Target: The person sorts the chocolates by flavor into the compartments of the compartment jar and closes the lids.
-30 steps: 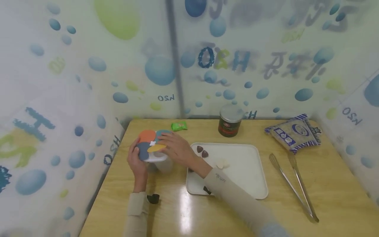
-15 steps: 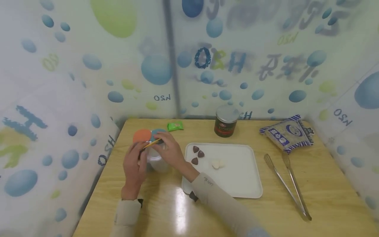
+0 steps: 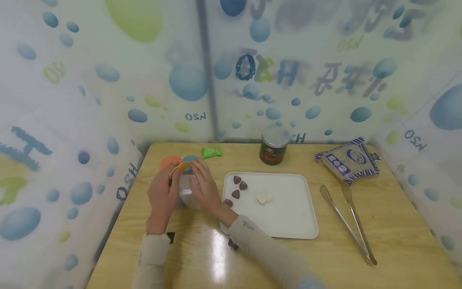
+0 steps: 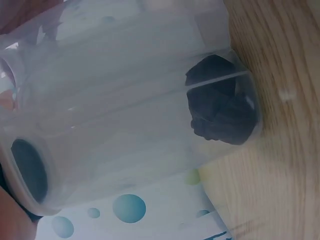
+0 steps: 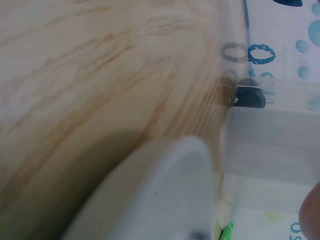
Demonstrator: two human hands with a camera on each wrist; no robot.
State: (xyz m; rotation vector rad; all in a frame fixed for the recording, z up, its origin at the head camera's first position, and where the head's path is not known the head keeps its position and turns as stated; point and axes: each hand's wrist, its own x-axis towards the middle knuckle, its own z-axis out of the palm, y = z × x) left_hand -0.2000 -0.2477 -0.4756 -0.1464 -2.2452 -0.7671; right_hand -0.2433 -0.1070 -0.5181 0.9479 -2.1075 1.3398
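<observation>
A clear plastic food container [image 3: 189, 198] stands at the left of the table. Its lid has coloured flaps: an orange flap [image 3: 170, 162], a teal flap [image 3: 187, 159] and a raised yellow flap [image 3: 179, 168]. My left hand [image 3: 162, 196] pinches the yellow flap's left end between thumb and fingers. The fingertips of my right hand [image 3: 207, 184] touch its other end, with the thumb apart below. In the left wrist view, a dark lump [image 4: 220, 105] lies at the bottom of one compartment. My hands hide the dark blue flap.
A white tray [image 3: 288, 208] holds several dark brown pieces [image 3: 243, 185] and pale pieces [image 3: 261, 198]. Behind it is a lidded tin [image 3: 273, 150]. A green packet [image 3: 211, 151] lies at the back. To the right are tongs [image 3: 355, 224] and a striped bag [image 3: 347, 160].
The yellow flap has gone from lying nearly flat to standing raised between my hands. My left hand has moved from the lid's side to the flap; my right hand has drawn in to it.
</observation>
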